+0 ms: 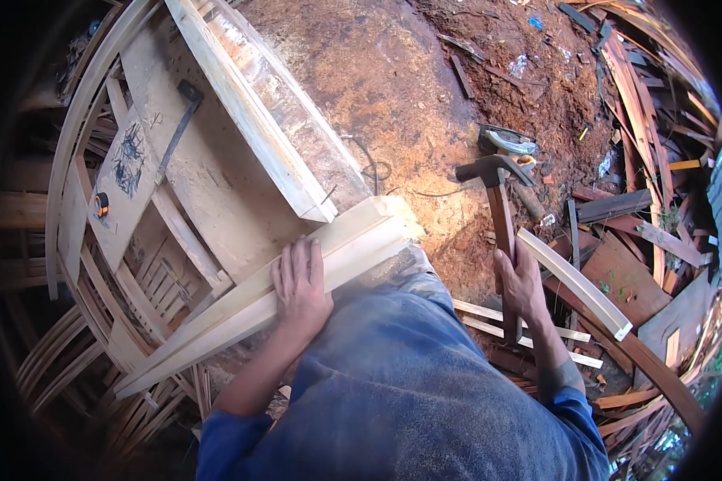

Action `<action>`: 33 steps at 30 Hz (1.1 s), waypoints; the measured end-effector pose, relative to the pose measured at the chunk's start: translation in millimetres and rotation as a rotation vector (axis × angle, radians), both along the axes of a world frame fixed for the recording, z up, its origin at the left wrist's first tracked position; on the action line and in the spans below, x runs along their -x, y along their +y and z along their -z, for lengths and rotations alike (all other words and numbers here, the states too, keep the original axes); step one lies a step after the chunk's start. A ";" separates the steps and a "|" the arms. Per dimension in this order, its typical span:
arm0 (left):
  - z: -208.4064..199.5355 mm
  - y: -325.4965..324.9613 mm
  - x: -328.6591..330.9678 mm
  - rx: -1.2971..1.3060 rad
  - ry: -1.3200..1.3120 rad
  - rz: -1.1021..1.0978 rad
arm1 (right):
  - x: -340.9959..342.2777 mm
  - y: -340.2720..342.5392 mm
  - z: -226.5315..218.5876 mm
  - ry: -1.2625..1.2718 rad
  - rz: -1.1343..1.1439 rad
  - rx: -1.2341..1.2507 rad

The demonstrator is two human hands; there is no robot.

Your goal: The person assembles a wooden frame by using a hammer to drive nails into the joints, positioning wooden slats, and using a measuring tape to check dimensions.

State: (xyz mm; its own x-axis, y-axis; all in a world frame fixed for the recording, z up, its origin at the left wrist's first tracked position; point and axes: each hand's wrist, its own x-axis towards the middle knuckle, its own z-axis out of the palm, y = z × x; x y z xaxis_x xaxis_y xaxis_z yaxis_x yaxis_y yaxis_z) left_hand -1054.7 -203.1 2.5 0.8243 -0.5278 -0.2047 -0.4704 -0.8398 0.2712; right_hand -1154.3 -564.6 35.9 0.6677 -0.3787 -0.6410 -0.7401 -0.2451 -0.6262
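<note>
My left hand [303, 289] lies over a long pale wooden beam [357, 240] with a stepped profile, its fingers bent across the far edge and the thumb out of sight. The beam runs slantwise from lower left to just in front of my body. My right hand [521, 280] is closed round the wooden handle of a claw hammer [501, 212], held upright to the right of the beam's end. A second pale beam [253, 112] meets the first near its right end, and a thin nail [327, 195] sticks up there.
On the left panel lie a dark heap of nails [128, 164], a try square [176, 132] and an orange-black tape measure [101, 205]. A power tool [509, 144] rests on the dirt floor at right. Scrap wood [634, 272] piles up beyond my right arm.
</note>
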 end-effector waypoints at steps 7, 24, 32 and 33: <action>50.9 2.0 36.9 -0.156 -0.437 0.076 | 27.9 14.4 -30.4 -0.235 -0.326 0.047; 57.1 -2.7 37.7 -0.155 -0.486 0.048 | 59.3 42.7 26.6 -0.087 -0.249 0.073; 11.3 6.3 15.5 -0.098 -0.177 0.066 | 28.2 6.2 22.8 -0.063 0.211 -0.121; -4.5 8.1 5.1 0.002 0.020 0.053 | 27.1 4.3 27.2 -0.095 0.250 -0.136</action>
